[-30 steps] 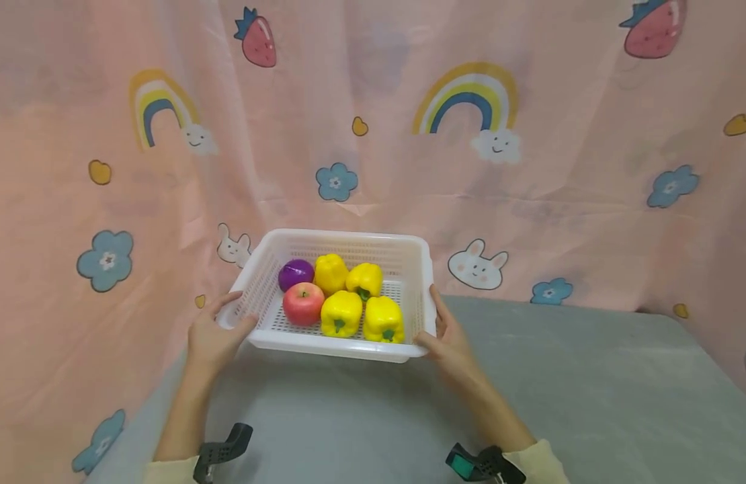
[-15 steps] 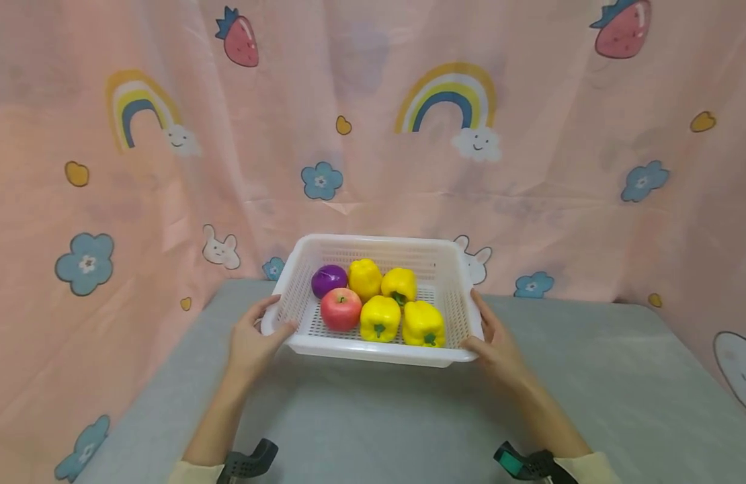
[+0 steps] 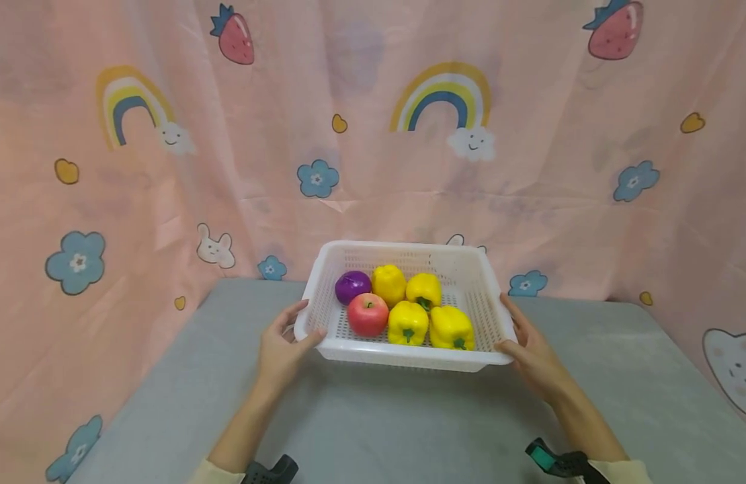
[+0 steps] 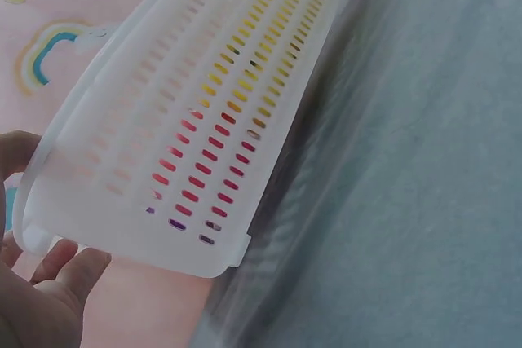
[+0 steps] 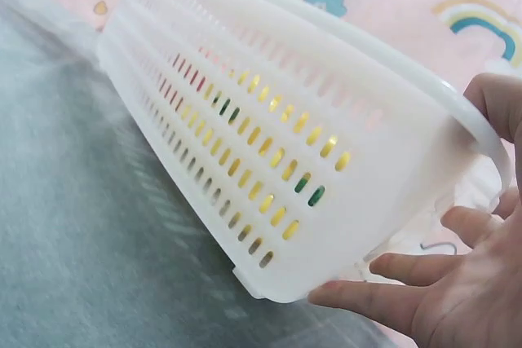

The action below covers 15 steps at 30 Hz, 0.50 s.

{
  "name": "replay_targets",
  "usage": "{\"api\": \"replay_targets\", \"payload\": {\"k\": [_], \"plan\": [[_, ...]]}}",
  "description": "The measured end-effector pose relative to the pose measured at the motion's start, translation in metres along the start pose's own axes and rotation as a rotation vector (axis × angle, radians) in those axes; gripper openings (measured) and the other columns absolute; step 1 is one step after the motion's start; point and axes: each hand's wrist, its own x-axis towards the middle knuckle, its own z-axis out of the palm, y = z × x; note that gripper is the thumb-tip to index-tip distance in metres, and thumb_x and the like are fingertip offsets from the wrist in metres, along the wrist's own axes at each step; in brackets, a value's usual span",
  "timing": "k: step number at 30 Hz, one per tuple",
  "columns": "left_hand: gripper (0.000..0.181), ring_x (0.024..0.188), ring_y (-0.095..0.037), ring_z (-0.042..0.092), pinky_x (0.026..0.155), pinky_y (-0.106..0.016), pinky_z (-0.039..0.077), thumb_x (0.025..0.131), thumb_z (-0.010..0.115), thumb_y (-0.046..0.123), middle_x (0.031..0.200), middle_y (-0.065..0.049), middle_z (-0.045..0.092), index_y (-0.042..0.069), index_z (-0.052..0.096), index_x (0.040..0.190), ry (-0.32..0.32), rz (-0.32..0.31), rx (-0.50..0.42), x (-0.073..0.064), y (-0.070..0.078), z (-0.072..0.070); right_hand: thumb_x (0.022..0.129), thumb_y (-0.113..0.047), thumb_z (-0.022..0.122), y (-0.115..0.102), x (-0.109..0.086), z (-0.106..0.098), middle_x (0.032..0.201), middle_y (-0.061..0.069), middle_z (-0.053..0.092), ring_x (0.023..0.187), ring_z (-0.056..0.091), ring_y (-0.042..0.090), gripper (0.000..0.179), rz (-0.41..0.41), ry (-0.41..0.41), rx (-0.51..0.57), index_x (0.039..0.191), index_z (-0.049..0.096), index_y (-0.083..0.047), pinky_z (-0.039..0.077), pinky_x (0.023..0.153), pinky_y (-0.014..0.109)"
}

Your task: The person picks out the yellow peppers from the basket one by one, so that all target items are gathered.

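Observation:
Both hands hold a white plastic basket (image 3: 403,355) with slotted walls, by its two short ends. My left hand (image 3: 281,353) grips the left end, thumb over the rim and other fingers around the outside. At the right end, my right hand (image 3: 539,359) grips in the same way, with fingertips against the outer wall in the right wrist view. Inside lie a red apple (image 3: 367,315), a glossy round purple thing (image 3: 352,288) and several yellow bell peppers (image 3: 408,323), grouped toward the left and middle. In the wrist views the basket's base hangs over the table, slightly tilted.
A grey-covered table (image 3: 397,430) stretches below the basket and out to both sides. Behind it hangs a pink curtain (image 3: 373,202) printed with rainbows, flowers and rabbits. Dark straps (image 3: 566,464) sit on both wrists.
Both hands have carried the basket to the right and slightly lower in the head view. The head view has turned a little right. Grips and contents look the same.

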Motion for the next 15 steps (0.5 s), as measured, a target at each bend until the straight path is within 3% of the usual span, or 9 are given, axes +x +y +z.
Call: {"api": "replay_targets", "payload": {"k": [9,15], "plan": [[0.062,0.116,-0.041,0.067,0.089,-0.036,0.06,0.085,0.08,0.009,0.127,-0.024,0.06,0.006,0.056,0.141,-0.033,-0.015,-0.033,-0.004,-0.002,0.011,0.096,0.001,0.049,0.01,-0.003,-0.015,0.168,0.027,-0.004,0.118,0.052,0.006,0.089,0.046,0.002,-0.011,0.163,-0.006,-0.017,0.058,0.086,0.024],[0.066,0.116,-0.039,0.068,0.091,-0.041,0.059,0.085,0.081,0.014,0.126,-0.023,0.061,0.008,0.053,0.144,-0.043,-0.026,-0.019,-0.006,-0.007,0.015,0.097,0.0,0.049,0.011,-0.002,-0.02,0.168,0.026,-0.004,0.114,0.055,0.002,0.088,0.069,-0.004,-0.03,0.163,-0.007,-0.017,0.059,0.085,0.024]]}}
